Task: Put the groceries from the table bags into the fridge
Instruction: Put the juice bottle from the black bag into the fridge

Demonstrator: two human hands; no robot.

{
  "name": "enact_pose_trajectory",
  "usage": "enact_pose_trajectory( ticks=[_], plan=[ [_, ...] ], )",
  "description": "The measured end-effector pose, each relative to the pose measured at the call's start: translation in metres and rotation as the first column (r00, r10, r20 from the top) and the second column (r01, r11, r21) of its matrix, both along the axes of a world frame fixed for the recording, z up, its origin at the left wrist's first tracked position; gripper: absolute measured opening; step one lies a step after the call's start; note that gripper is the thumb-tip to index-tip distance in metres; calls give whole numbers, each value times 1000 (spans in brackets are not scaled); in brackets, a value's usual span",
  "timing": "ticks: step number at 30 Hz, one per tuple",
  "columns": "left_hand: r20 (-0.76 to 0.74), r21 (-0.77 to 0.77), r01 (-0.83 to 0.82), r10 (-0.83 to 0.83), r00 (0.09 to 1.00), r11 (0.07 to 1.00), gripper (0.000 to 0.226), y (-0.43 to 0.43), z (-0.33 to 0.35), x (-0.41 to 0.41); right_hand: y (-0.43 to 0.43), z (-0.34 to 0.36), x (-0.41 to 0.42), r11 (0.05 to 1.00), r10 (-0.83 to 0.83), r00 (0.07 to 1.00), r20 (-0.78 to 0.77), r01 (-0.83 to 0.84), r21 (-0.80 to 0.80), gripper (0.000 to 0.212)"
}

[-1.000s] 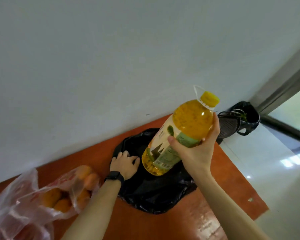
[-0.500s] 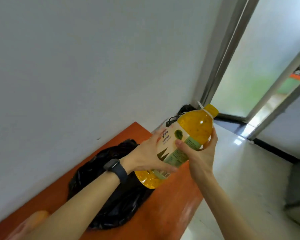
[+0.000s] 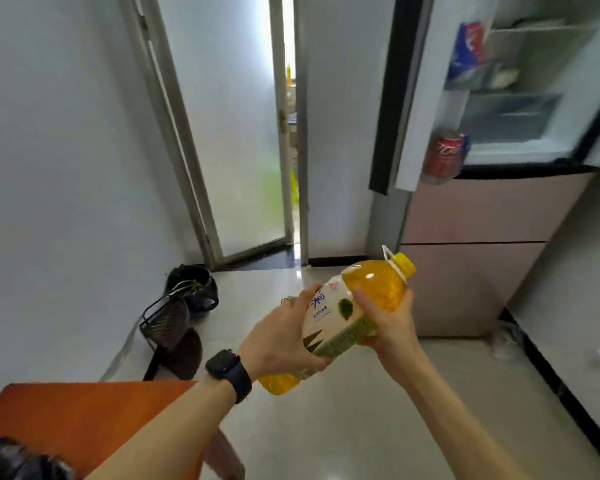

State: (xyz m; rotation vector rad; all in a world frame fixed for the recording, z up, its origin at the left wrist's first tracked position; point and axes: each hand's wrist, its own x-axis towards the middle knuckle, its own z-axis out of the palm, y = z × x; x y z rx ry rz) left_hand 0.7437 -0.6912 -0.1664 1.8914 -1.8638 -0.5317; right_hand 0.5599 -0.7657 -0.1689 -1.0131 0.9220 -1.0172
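— What is the room like?
— Pale glossy floor tiles (image 3: pixel 326 427) run from near to far. A white wall (image 3: pixel 66 168) fills the left. Far right stands the fridge (image 3: pixel 482 271), its upper door (image 3: pixel 413 98) swung open. Far centre, a frosted glass door (image 3: pixel 236 133) is ajar.
— And the table?
— The orange table (image 3: pixel 77 420) is near left.
— What sits around?
— By the left wall, a black basket (image 3: pixel 167 322) lies on the floor, with a black bag (image 3: pixel 194 289) just behind it, both well apart from the fridge. A red can (image 3: pixel 444 155) sits in the door shelf.
— The hands?
— Both grip the juice bottle (image 3: pixel 371 292), which is tilted over the floor with its yellow cap (image 3: pixel 404 266) toward the fridge. The left hand (image 3: pixel 278 344), with a watch (image 3: pixel 227 370) on its wrist, wraps the label. The right hand (image 3: pixel 392 323) holds the bottle higher up.
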Motion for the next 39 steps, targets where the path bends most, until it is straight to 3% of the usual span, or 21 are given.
enact_pose_trajectory(
  ticks=[9, 14, 21, 29, 35, 37, 39],
  plan=[
    [7, -118, 318, -320, 947, 941, 121, -151, 32, -190, -96, 44, -210, 947, -295, 954, -53, 284, -151, 79],
    [144, -195, 412, -389, 910, 890, 119, -230, 65, -250, -161, 61, -279, 902, -381, 925, -11, 369, -224, 90],
    [345, -357, 464, -347, 872, 811, 121, -373, 121, -306, -295, 113, -352, 844, -442, 897, -30, 404, -353, 134],
    [410, -445, 445, -265, 873, 777, 122, -553, 186, -358, -449, 209, -410, 774, -443, 890, -108, 319, -547, 104],
    [544, -500, 453, -140, 828, 738, 123, -660, 223, -382, -556, 228, -445, 784, -476, 841, -258, 273, -557, 127],
    [633, -526, 487, -61, 772, 697, 122, -695, 233, -385, -580, 228, -462, 801, -516, 721, -462, 216, -558, 124],
    [712, -547, 530, 27, 702, 648, 122, -729, 247, -389, -604, 231, -479, 783, -605, 374, -703, 118, -611, 114]
  ],
)
